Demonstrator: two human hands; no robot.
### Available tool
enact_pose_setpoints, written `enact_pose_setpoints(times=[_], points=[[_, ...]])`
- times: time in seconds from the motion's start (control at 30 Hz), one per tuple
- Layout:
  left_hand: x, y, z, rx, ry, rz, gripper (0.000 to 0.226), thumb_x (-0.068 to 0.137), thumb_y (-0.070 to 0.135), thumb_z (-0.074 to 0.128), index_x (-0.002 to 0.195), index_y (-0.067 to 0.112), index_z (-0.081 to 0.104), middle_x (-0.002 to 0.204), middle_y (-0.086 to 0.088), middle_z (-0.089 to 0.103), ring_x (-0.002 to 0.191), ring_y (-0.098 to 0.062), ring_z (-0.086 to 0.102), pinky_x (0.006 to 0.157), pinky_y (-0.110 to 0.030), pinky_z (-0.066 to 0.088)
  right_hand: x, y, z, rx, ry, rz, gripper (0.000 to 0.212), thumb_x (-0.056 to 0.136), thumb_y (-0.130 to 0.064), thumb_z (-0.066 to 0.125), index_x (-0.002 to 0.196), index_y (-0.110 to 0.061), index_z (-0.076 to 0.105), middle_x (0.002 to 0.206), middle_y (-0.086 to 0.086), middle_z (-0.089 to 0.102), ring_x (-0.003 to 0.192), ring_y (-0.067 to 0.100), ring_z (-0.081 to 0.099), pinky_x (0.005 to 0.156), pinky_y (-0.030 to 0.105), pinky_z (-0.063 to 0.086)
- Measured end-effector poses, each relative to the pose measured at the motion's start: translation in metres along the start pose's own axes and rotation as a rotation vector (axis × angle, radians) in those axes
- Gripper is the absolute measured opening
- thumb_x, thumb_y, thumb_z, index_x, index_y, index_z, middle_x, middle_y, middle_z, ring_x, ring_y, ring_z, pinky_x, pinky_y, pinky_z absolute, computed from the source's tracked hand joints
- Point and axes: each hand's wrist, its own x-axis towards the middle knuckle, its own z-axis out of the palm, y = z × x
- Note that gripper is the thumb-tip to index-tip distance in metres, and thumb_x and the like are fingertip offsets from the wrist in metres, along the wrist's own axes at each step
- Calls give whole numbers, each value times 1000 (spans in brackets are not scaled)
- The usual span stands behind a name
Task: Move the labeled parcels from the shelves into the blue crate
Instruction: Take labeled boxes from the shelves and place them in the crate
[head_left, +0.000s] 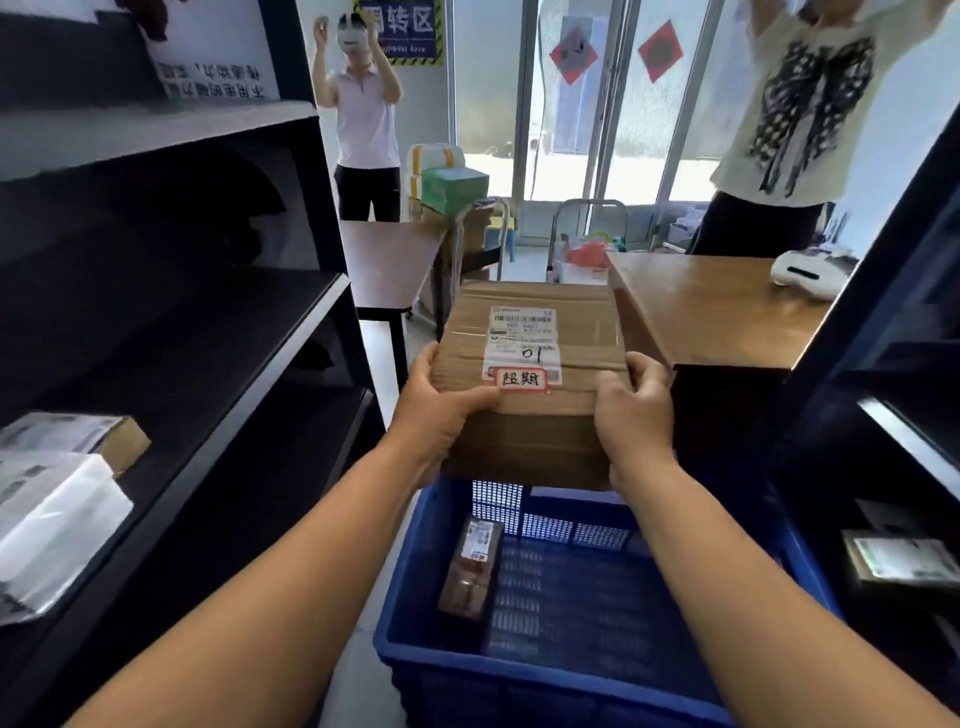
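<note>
Hands on either side of a cardboard box (530, 364): the left hand (441, 415) wraps the near left corner, thumb lying over the top edge, and the right hand (631, 410) clamps the near right corner the same way. Both grip it firmly, fingers curled under and out of sight. The box hangs in the air just ahead of the wrists, over the far end of the blue crate (415, 639) that sits below the forearms. A white shipping label (522, 340) and a red-edged tag (521, 380) sit on its top face between the two thumbs.

Down in the crate, under the left forearm's side, one small brown parcel (470, 571) already lies flat. More parcels wait on the dark shelves (218, 384) off to the left of the left arm, a white soft bag (52, 525) among them, and another packet (904, 564) lies out past the right arm.

The box looks stiff and taped shut, so it should keep its shape under a side squeeze. Needing two hands suggests some bulk, though its weight cannot be read. Cardboard is not slippery; holding at opposite corners with fingers beneath seems the sound way to lower it beside the small parcel
</note>
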Motion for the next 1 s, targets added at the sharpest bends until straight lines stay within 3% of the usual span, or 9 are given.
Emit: enact_pose_setpoints(times=[0.17, 0.33, 0.43, 0.57, 0.73, 0.87, 1.0], points=[[43, -29, 10, -33, -23, -76, 77, 77, 8, 75, 141, 26, 36, 110, 6, 56, 98, -11, 58, 69, -24, 50, 34, 37, 10, 22, 16, 79, 26, 90, -13, 51, 113, -25, 50, 96, -7, 60, 85, 10, 59, 69, 29, 51], [80, -71, 28, -66, 30, -226, 47, 92, 16, 60, 135, 22, 43, 122, -5, 54, 96, -18, 60, 63, -26, 49, 69, 90, 10, 4, 36, 196, 32, 88, -13, 53, 118, -24, 52, 103, -4, 62, 92, 13, 60, 74, 29, 51], [98, -102, 40, -16, 38, -317, 29, 97, 16, 51, 126, 22, 48, 110, -3, 58, 90, -14, 58, 62, -26, 48, 91, 126, 5, -21, 28, 272, 25, 91, -13, 51, 113, -24, 53, 101, -4, 62, 89, 12, 59, 67, 26, 50], [120, -148, 59, 23, 74, -469, 28, 97, 10, 51, 123, 18, 51, 99, -3, 62, 83, -15, 60, 57, -25, 46, 118, 177, -2, -77, 7, 406, 22, 90, -16, 55, 110, -23, 60, 102, 0, 66, 89, 16, 62, 67, 29, 52], [143, -209, 81, 127, 110, -599, 31, 95, 10, 52, 125, 17, 52, 115, -7, 63, 92, -19, 62, 69, -31, 53, 152, 233, -12, -114, -52, 558, 18, 90, -11, 58, 95, -27, 65, 94, -1, 70, 87, 19, 66, 67, 29, 54], [155, -264, 96, 169, 112, -701, 35, 95, 9, 52, 129, 16, 54, 113, -6, 66, 92, -19, 64, 67, -29, 53, 177, 282, -14, -176, -104, 627, 29, 89, -9, 53, 112, -21, 66, 99, 2, 71, 89, 21, 67, 69, 31, 57], [174, -321, 101, 224, 93, -786, 38, 92, 5, 55, 130, 13, 56, 109, -6, 69, 95, -24, 67, 76, -41, 57, 195, 340, -6, -300, -125, 702, 52, 86, -17, 52, 138, -18, 48, 124, 5, 62, 106, 27, 62, 90, 44, 54]])
